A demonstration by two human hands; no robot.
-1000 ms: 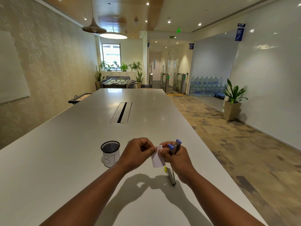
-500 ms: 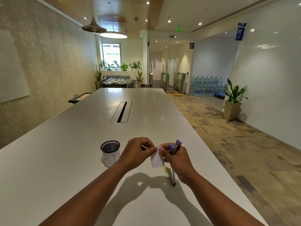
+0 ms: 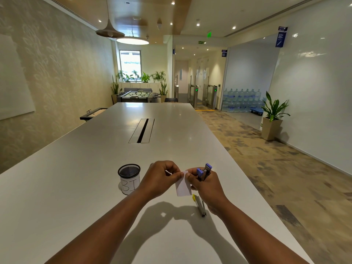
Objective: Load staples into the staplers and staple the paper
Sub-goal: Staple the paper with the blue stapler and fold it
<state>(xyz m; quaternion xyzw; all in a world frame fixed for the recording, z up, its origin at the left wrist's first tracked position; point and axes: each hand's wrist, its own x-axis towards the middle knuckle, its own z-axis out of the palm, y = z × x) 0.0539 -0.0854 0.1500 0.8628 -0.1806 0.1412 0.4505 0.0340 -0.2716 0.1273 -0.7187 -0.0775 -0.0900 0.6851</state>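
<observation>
Both hands are raised over the near part of the long white table (image 3: 76, 178). A small blue-tipped stapler (image 3: 204, 171) sits in my right hand (image 3: 206, 187), its jaws pointing up and away and standing apart. A small white slip of paper (image 3: 183, 184) hangs between the two hands, pinched at its top edge by the fingertips of my left hand (image 3: 160, 179) and of my right hand. Below my right hand a second stapler (image 3: 199, 205) with a yellow tip lies flat on the table. I cannot see any staples.
A black mesh cup (image 3: 129, 178) with a white label reading "BIN" stands on the table just left of my left hand. A cable slot (image 3: 142, 130) runs along the table's middle. The table's right edge drops to a carpeted floor with a potted plant (image 3: 273, 115).
The paper slip has shifted slightly in my fingertips; both hands and the blue stapler stay in nearly the same place.
</observation>
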